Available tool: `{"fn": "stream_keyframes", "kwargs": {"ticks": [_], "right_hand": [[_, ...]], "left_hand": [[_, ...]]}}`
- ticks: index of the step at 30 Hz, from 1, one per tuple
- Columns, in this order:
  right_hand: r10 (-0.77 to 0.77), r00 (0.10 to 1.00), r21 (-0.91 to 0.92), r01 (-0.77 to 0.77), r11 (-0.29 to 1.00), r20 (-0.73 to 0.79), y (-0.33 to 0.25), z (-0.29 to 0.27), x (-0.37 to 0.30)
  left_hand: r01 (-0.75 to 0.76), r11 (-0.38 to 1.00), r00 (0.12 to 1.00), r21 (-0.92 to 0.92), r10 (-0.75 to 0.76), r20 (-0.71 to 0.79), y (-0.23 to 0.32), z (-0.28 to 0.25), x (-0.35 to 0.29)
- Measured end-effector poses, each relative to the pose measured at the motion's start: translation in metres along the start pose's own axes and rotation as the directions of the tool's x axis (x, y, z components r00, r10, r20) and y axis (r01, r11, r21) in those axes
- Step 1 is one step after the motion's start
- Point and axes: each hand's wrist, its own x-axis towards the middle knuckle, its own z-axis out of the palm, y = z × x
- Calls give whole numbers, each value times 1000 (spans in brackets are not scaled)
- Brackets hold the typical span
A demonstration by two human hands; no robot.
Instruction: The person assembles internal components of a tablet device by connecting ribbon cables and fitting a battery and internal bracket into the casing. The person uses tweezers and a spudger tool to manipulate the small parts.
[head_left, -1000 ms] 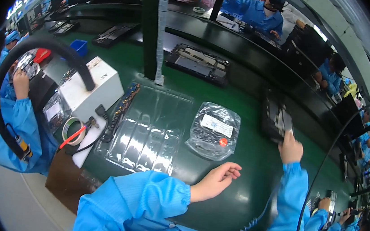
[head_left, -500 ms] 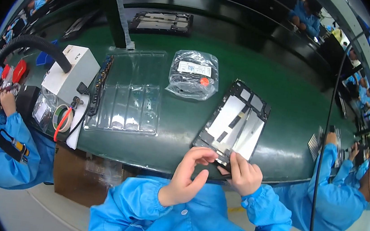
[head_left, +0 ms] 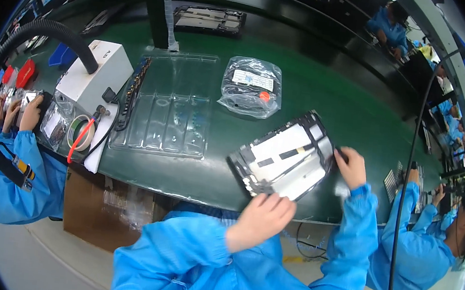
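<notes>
An opened tablet housing (head_left: pixel 285 156), a black frame with silver-white panels inside, is tilted at an angle over the bench in front of me. My left hand (head_left: pixel 263 219) has its fingers closed on the near edge, and the back of the hand hides that stretch of the frame. At the far right corner my right hand (head_left: pixel 352 168) pinches the frame between thumb and fingers. Beyond the housing lies a clear plastic bag (head_left: pixel 251 87) with dark parts, a white label and an orange dot.
To the left lie a clear compartment tray (head_left: pixel 172 122), a dark strip of parts (head_left: pixel 131 97), a white box (head_left: pixel 99 74) with a bent black hose, and a tape roll (head_left: pixel 79 133). A black cable (head_left: pixel 403 219) hangs at right. Co-workers sit on both sides.
The tablet housing has turned clockwise. My right hand has moved from its near edge to the far right corner; my left hand has shifted right and closed on the near edge.
</notes>
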Motion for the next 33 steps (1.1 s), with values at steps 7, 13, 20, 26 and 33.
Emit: {"fn": "stream_keyframes", "kwargs": {"ticks": [7,13,20,26,33], "right_hand": [[-54,985,240,13,971,165,-50,9,-82],[16,996,467,25,884,-84,-63,0,-52],[-444,894,700,352,621,-56,-151,11,48],[-313,949,744,241,624,-45,-161,78,82],[-518,790,322,609,725,-328,-154,85,82]], "left_hand": [[38,999,991,1,-38,126,-84,-78,-49],[33,997,971,-66,-16,240,-112,-103,5],[-32,990,992,135,15,126,-212,-27,82],[325,896,929,-302,-243,280,-220,-14,83],[154,982,988,-110,-152,28,-216,-8,76]]}}
